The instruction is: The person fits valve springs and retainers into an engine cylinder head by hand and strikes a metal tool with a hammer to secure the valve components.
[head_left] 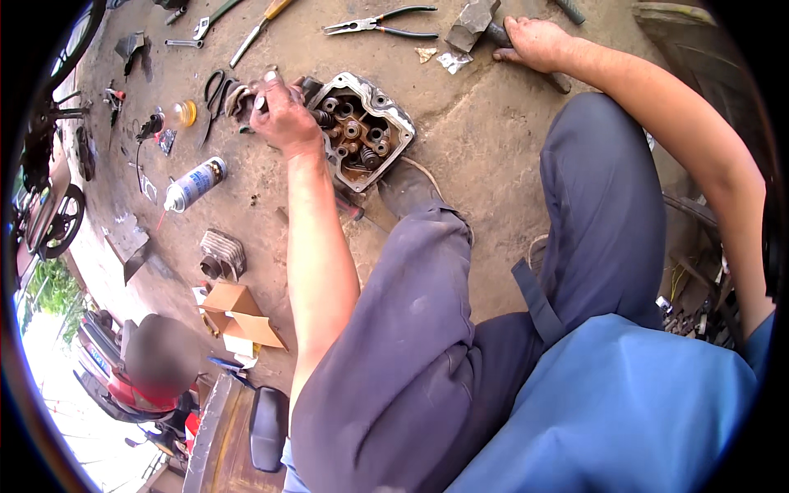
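Note:
My left hand (pixel 285 117) is closed at the left side of an engine cylinder head (pixel 405 131), its fingers dark with grime. What lies inside its fingers I cannot make out. The cylinder head rests on the ground, its open side facing up, with springs and rusty brown inner parts showing. Beyond my right knee, my right hand (pixel 538 43) is wrapped round the dark handle of a hammer (pixel 472 26). The hammer's blocky grey head lies to the left of that hand.
Pliers (pixel 353 27), a screwdriver (pixel 256 37), a wrench (pixel 183 43) and scissors (pixel 214 92) lie on the ground. Leftward are a spray can (pixel 196 185), a finned cylinder (pixel 223 251) and an open cardboard box (pixel 238 312). A person beside a red motorcycle (pixel 123 382) is at lower left.

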`<state>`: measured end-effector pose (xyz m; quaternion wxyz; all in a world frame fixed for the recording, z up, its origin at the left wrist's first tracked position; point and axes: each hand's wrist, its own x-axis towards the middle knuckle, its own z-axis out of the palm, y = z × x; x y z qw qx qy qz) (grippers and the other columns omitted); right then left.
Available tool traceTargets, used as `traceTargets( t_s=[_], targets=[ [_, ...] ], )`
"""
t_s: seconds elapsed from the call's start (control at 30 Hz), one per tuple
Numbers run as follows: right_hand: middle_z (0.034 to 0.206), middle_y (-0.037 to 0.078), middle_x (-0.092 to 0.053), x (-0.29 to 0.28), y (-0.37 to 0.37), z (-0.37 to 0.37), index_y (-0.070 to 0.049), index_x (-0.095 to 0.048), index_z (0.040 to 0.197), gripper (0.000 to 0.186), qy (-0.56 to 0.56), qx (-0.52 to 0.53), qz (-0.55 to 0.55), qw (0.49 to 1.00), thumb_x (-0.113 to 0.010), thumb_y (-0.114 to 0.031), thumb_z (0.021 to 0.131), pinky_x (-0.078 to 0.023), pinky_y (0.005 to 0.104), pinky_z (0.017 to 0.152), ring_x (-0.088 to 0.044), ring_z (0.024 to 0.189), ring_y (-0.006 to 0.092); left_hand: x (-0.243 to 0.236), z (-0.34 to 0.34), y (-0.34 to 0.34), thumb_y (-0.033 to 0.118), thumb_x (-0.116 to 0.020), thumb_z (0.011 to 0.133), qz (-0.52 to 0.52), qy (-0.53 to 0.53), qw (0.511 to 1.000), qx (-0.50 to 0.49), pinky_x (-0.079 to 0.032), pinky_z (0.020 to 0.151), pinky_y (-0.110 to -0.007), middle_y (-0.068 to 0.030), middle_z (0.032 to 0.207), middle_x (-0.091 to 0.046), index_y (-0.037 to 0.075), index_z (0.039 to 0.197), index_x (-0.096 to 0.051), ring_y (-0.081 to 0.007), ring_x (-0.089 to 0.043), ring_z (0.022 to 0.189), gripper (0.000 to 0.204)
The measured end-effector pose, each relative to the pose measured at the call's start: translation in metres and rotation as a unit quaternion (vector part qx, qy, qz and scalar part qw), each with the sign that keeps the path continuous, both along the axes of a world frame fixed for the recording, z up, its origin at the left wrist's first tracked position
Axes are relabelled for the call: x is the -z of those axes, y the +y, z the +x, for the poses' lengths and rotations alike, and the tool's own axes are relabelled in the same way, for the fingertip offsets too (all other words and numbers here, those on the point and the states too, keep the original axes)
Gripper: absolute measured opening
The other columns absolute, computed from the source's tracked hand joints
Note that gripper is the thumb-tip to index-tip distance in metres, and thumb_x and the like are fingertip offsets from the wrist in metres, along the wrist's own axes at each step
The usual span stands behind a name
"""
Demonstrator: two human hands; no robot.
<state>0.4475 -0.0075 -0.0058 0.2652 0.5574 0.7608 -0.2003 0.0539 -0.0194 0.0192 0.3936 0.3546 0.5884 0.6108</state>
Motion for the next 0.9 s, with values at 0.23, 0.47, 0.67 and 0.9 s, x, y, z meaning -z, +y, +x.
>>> traceTargets(
  t_s=[0.23, 0.47, 0.67, 0.9],
  targets=[
    [0.131, 0.025, -0.068, -0.021, 0.019, -0.019, 0.007, -0.055, 0.139, 0.084, -0.048, 0.067, -0.1, 0.992, -0.063, -0.065, 0.096, -0.053, 0.0484, 0.105, -0.066, 0.123, 0.0409, -0.001, 0.004, 0.001, 0.022, -0.059, 0.104, -0.013, 0.06, 0.998, 0.001, -0.056, 0.071, -0.032, 0.001, 0.065, -0.052, 0.004, 0.073, -0.06, -0.0108, -0.05, 0.06, 0.036],
    [0.133, 0.019, -0.07, -0.043, 0.033, -0.049, -0.002, -0.071, 0.123, 0.061, -0.115, 0.014, -0.137, 0.984, -0.069, -0.056, 0.095, -0.054, 0.0483, 0.104, -0.066, 0.126, 0.0356, 0.003, 0.006, 0.007, 0.022, -0.059, 0.102, 0.027, 0.11, 0.994, -0.006, -0.03, 0.051, -0.03, 0.0047, 0.059, -0.05, 0.002, 0.067, -0.058, -0.0083, -0.042, 0.054, 0.041],
    [0.118, 0.02, -0.068, -0.133, 0.068, -0.2, -0.003, -0.067, 0.121, 0.051, 0.209, -0.096, 0.057, 0.972, -0.059, -0.051, 0.104, -0.054, 0.049, 0.101, -0.066, 0.116, 0.0383, 0.002, -0.008, -0.007, 0.017, -0.06, 0.101, -0.016, 0.123, 0.992, -0.002, -0.042, 0.056, -0.029, -0.0024, 0.067, -0.064, -0.004, 0.079, -0.069, -0.0102, -0.057, 0.059, 0.032],
    [0.131, 0.017, -0.071, -0.122, 0.076, -0.354, -0.01, -0.071, 0.13, 0.052, 0.246, -0.098, -0.067, 0.962, -0.048, -0.051, 0.107, -0.05, 0.0462, 0.109, -0.065, 0.126, 0.0345, 0.089, 0.0, -0.013, 0.016, -0.072, 0.097, 0.025, 0.381, 0.921, 0.073, -0.046, 0.108, -0.032, -0.0058, 0.144, -0.055, 0.008, 0.146, -0.043, -0.0133, -0.057, 0.127, 0.057]
  ],
)
